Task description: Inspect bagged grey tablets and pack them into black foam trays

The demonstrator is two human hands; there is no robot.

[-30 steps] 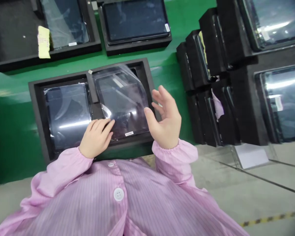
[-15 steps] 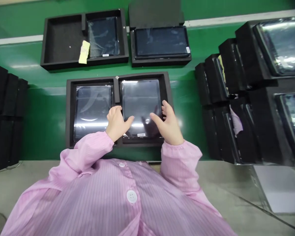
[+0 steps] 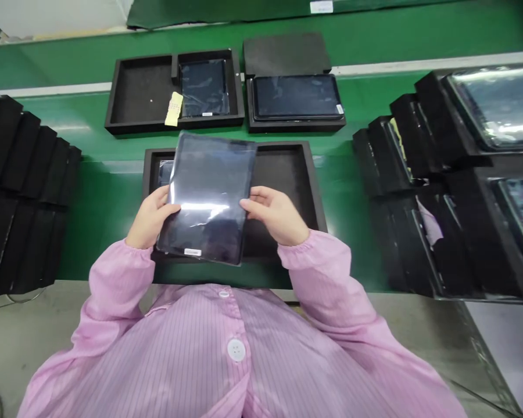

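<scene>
A dark tablet [image 3: 209,180] in clear film, with a white label at its lower edge, is held up slightly tilted over a black foam tray [image 3: 314,197]. My left hand [image 3: 151,217] grips its left edge, thumb on the front. On the opposite edge, my right hand [image 3: 275,213] pinches it between thumb and fingers. The tray's right compartment lies bare behind it. In the left compartment another tablet [image 3: 165,172] shows only a corner; the held one hides the rest.
Behind stands a foam tray [image 3: 142,87] with one tablet and a yellow paper slip [image 3: 173,109]. Beside it, a tablet [image 3: 295,96] rests on black foam. Stacked black foam trays [image 3: 21,151] rise at left; more, with tablets [image 3: 501,110], at right. All sit on a green surface [image 3: 353,98].
Both hands have taken hold of the tablet from the tray's right compartment. It has been lifted out and moved left, over the left compartment. The camera view has shifted slightly.
</scene>
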